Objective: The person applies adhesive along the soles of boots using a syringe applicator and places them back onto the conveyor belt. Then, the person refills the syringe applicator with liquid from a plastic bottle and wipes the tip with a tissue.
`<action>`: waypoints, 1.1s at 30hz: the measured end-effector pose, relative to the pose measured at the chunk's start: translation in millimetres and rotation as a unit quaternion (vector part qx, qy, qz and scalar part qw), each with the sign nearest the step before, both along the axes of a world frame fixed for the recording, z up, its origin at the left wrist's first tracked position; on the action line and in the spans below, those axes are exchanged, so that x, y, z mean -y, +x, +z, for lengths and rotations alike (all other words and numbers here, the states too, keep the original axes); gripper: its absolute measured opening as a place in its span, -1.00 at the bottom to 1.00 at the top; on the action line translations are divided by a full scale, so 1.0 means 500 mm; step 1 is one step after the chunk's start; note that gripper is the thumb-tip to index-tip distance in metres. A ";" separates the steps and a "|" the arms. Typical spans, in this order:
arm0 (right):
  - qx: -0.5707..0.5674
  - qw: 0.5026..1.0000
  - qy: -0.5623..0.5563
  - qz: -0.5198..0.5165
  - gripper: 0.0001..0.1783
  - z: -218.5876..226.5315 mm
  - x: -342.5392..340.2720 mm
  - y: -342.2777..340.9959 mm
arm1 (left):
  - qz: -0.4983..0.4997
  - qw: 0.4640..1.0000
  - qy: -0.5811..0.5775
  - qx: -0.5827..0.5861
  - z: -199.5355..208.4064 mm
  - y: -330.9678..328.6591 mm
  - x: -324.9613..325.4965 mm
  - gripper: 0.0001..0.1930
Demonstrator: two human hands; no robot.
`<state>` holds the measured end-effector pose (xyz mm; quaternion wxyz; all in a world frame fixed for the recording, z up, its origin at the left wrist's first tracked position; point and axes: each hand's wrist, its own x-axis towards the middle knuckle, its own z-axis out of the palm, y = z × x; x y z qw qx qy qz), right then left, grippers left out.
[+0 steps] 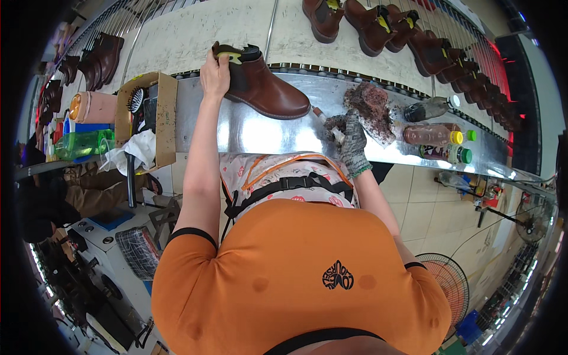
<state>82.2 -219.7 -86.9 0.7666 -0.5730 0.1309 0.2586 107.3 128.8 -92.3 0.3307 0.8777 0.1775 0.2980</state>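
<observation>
Left hand [215,76], bare, is closing around the upper back edge of a brown ankle boot [269,92], fingers curling over the collar beside a yellow-green piece [234,57] at the opening. Boot is sitting over the rear part of the metal surface [278,135], toe pointing right and slightly toward the wearer; whether the sole is bearing on the metal cannot be told. Right hand [355,141], in a grey knitted glove, is curling its fingers around a slim tool [319,112] with a brownish tip and a whitish lower end; the tip is pointing at the boot's toe and lying just beside it, contact not resolvable. Near the gloved fingers, a dark, crumpled, stained mass [368,102] is lying on the surface. Farther right, a dark bottle with a pale cap [427,110], a brown-liquid bottle with a yellow cap [427,135] and a green-capped bottle [447,154] are lying on their sides. At left, a cardboard box [167,121] is holding a black hairbrush [136,99], with a white cloth [139,148] hanging at its near side; a pink container [99,107] and a green bottle [77,144] are standing or lying beyond it, posture unclear. Behind the surface, a pale conveyor belt [201,38] is running across, with more brown boots [370,29] standing toward the right and another group [108,59] at left.
</observation>
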 end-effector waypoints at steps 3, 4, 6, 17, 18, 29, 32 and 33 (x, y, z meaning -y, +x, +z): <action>0.072 0.994 -0.072 0.026 -0.29 -0.009 0.003 0.006 | 0.025 1.000 -0.007 -0.007 0.022 -0.034 0.020 -0.25; 0.157 0.978 -0.133 0.042 -0.37 -0.024 0.005 0.010 | 0.025 1.000 -0.007 -0.007 0.024 -0.049 0.024 -0.25; 0.240 0.950 -0.193 0.058 -0.45 -0.048 0.016 0.015 | 0.061 0.997 0.002 -0.053 0.025 -0.077 0.030 -0.21; 0.372 0.855 -0.345 0.105 -0.88 -0.060 0.015 0.037 | 0.082 0.995 -0.010 -0.052 0.045 -0.202 0.106 -0.26; 0.371 0.856 -0.346 0.104 -0.88 -0.058 0.014 0.037 | 0.073 0.996 -0.020 -0.055 0.051 -0.211 0.115 -0.27; 0.422 0.832 -0.319 0.169 -0.87 0.026 0.009 0.044 | -0.023 0.847 -0.485 -0.217 0.132 -0.280 0.243 -0.37; 0.419 0.825 -0.320 0.205 -0.86 0.021 0.021 0.043 | -0.049 0.810 -0.535 -0.236 0.138 -0.275 0.258 -0.34; 0.409 0.833 -0.311 0.205 -0.87 0.021 0.025 0.038 | -0.057 0.797 -0.544 -0.257 0.136 -0.273 0.260 -0.33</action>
